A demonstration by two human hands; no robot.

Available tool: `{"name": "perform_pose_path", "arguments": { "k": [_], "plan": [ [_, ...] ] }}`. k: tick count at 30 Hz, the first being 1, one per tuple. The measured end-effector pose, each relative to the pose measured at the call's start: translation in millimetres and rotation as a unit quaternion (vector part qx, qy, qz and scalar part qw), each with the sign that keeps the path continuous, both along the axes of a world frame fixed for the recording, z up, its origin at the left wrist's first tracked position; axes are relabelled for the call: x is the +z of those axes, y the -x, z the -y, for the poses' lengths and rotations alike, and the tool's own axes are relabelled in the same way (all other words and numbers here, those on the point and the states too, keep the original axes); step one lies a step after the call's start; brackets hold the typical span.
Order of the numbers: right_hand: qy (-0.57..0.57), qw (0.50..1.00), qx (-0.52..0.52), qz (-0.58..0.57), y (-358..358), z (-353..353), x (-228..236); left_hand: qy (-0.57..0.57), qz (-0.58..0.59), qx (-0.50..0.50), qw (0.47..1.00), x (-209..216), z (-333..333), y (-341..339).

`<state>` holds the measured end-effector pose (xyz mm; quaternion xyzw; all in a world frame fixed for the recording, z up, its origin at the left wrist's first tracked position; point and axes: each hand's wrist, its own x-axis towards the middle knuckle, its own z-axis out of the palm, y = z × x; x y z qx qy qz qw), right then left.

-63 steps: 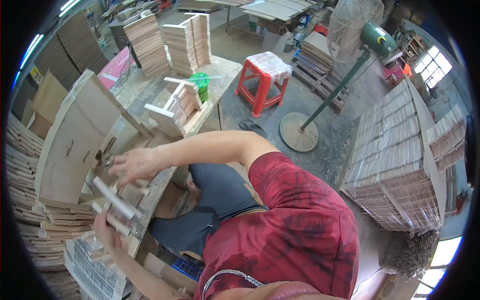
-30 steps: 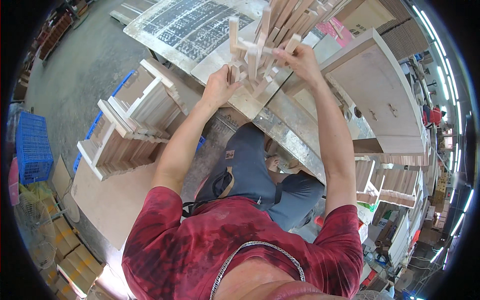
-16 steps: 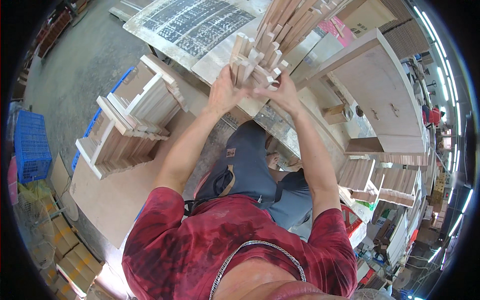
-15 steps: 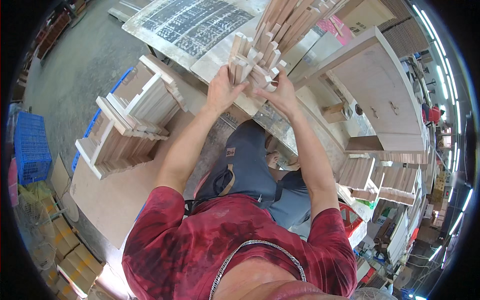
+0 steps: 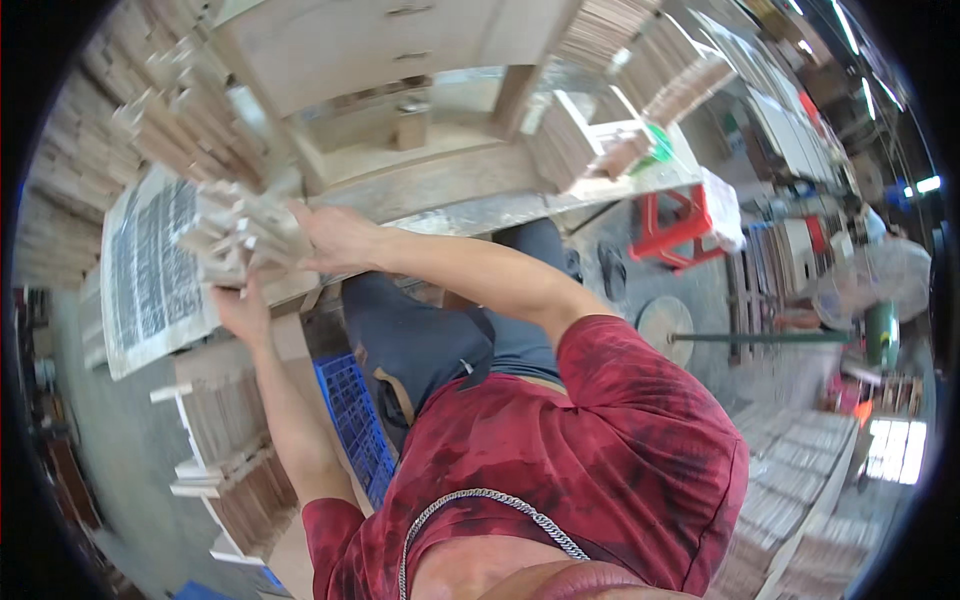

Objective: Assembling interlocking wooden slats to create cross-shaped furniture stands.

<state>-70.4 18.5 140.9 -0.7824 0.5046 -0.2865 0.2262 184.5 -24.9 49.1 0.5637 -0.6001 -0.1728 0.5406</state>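
A loose bundle of pale wooden strips (image 5: 240,232), their square ends facing me, sits between my two hands at the left of the view. My left hand (image 5: 242,308) presses against its near side with the thumb up on the strips. On the bundle's right side, my right hand (image 5: 335,238) closes around it, its fingertips partly hidden by the wood. Longer wooden strips (image 5: 195,125) lie just beyond, blurred by motion. Underneath and to the left is a worktable with a dark printed sheet (image 5: 160,265).
Ahead stands a wooden frame with a drawer-like panel (image 5: 400,45). Stacked wooden pieces (image 5: 225,420) are at lower left beside a blue plastic crate (image 5: 355,425). A red stool (image 5: 672,230) stands to the right, with a fan (image 5: 875,285) farther off.
My view has swung to the right, so the table, stacks and frame appear shifted left. Both hands stay on the strip bundle, which is now at the left of the view.
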Motion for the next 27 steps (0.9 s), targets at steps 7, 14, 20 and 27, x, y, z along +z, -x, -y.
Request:
{"name": "perform_pose_path", "arguments": {
  "k": [7,14,20,27],
  "plan": [
    [0.034,0.948,-0.315,-0.017,281.8,-155.5,65.8,-0.040,0.066,0.065,0.995,-18.6,-6.5,-28.2],
    [-0.056,0.906,-0.285,-0.309,433.8,-189.0,92.7,0.037,0.298,0.138,0.944,133.9,-148.9,-6.5],
    [0.064,0.899,-0.151,-0.406,473.2,-145.9,81.9,-0.157,0.418,0.302,0.842,210.2,-230.7,-120.3],
    [-0.018,0.938,-0.274,-0.212,379.0,-186.5,137.0,-0.373,0.420,0.321,0.763,237.1,-279.9,-180.2]
  ]
}}
